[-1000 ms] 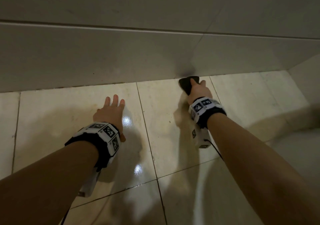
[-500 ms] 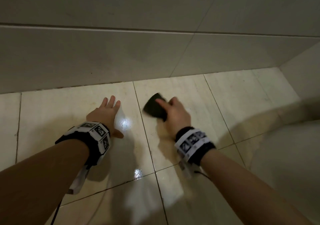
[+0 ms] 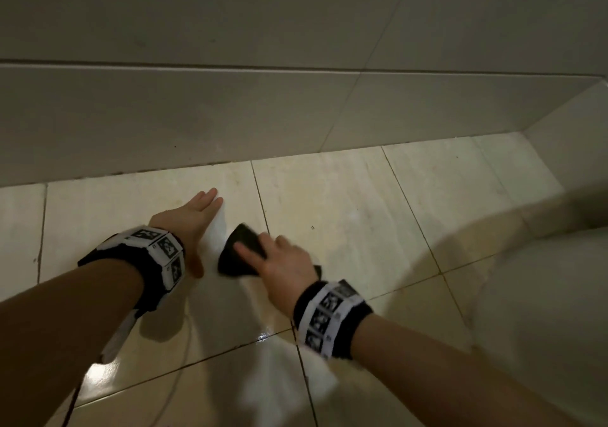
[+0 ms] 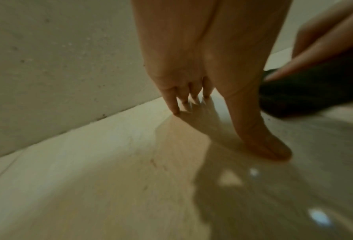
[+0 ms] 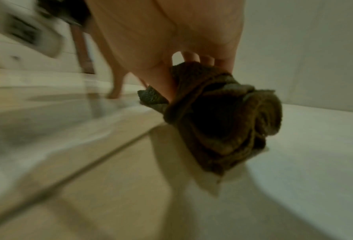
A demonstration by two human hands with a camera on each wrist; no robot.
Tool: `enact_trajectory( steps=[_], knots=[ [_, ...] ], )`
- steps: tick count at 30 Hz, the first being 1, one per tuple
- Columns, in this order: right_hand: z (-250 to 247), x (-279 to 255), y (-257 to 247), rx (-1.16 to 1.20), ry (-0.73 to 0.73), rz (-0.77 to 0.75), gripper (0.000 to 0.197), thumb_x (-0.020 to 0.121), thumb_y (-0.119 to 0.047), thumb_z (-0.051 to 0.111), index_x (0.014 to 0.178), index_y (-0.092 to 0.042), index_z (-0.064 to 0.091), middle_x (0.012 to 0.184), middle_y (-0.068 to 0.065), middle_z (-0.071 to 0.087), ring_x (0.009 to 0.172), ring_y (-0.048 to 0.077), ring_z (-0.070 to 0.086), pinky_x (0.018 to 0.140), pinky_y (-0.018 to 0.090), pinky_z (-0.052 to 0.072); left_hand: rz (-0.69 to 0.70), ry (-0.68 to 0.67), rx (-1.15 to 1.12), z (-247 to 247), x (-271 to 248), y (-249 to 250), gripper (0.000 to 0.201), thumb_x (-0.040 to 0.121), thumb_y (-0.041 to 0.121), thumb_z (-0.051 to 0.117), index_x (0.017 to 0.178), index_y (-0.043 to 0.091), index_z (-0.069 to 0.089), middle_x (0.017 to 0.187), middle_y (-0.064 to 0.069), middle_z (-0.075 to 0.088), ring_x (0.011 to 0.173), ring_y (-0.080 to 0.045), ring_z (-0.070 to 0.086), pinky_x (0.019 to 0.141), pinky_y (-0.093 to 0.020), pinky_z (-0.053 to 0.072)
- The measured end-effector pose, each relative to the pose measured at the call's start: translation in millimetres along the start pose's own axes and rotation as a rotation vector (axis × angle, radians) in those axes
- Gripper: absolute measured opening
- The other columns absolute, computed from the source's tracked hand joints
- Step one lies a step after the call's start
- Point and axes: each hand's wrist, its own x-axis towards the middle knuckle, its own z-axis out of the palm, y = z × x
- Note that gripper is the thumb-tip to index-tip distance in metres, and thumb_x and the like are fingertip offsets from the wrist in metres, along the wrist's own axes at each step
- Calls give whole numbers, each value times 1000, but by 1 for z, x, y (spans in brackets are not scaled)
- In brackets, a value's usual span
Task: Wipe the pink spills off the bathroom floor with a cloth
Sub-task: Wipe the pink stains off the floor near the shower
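A dark bunched cloth (image 3: pixel 239 254) lies on the cream tiled floor (image 3: pixel 345 216). My right hand (image 3: pixel 276 262) grips it and presses it down. In the right wrist view the cloth (image 5: pixel 222 123) is a crumpled wad under my fingers (image 5: pixel 191 57), with my thumb against its left side. My left hand (image 3: pixel 189 217) rests flat on the tile just left of the cloth, fingers straight. In the left wrist view the fingertips (image 4: pixel 176 110) and thumb touch the floor, and the cloth (image 4: pixel 307 95) is at the right. No pink spill is plain in these dim frames.
A tiled wall (image 3: pixel 197 114) meets the floor just beyond my hands. A second wall (image 3: pixel 572 137) closes the corner at the right. A pale rounded fixture (image 3: pixel 543 311) stands at the lower right. The floor looks wet and shiny, with light glints (image 3: pixel 263 336) near my wrists.
My right hand dragged the cloth from the base of the wall back toward me and leftward, ending beside my left hand. The left hand stayed flat on the tile.
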Motion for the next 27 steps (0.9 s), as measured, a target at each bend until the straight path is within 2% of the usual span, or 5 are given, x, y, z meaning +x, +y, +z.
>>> enact_trajectory(
  steps=[4, 9, 13, 23, 27],
  knots=[
    [4, -18, -23, 112, -119, -115, 64, 90, -14, 51, 146, -34, 27, 128, 9, 36, 110, 30, 43, 80, 37, 41, -36, 74, -41, 17, -11, -16, 127, 68, 58, 74, 150, 15, -12, 155, -4, -24, 146, -18, -12, 119, -33, 13],
    [-15, 19, 20, 316, 134, 186, 61, 92, -15, 53, 145, -34, 29, 128, 10, 38, 114, 30, 44, 94, 38, 42, -34, 17, -88, 16, -10, -20, 127, 68, 54, 76, 149, 15, -14, 155, -3, -26, 145, -18, -14, 118, -33, 13],
    [-33, 58, 45, 144, 73, 272, 68, 91, -11, 52, 148, -30, 21, 135, 12, 32, 118, 28, 40, 94, 39, 44, -34, -5, -71, 17, -10, -21, 131, 66, 47, 80, 149, 14, -17, 154, -3, -28, 145, -17, -16, 117, -33, 13],
    [19, -27, -23, -6, -45, -310, 61, 87, -11, 53, 143, -29, 38, 134, 13, 41, 108, 35, 46, 84, 43, 44, -53, -10, -74, 18, -8, -21, 133, 65, 47, 81, 149, 12, -16, 154, -5, -27, 145, -18, -15, 119, -34, 16],
    [19, -44, -24, 184, -112, -262, 57, 89, -9, 54, 138, -36, 44, 127, 6, 42, 112, 28, 42, 87, 38, 41, -69, -31, -51, 15, -8, -17, 133, 65, 46, 82, 149, 11, -16, 154, -6, -27, 145, -19, -14, 118, -35, 19]
  ],
)
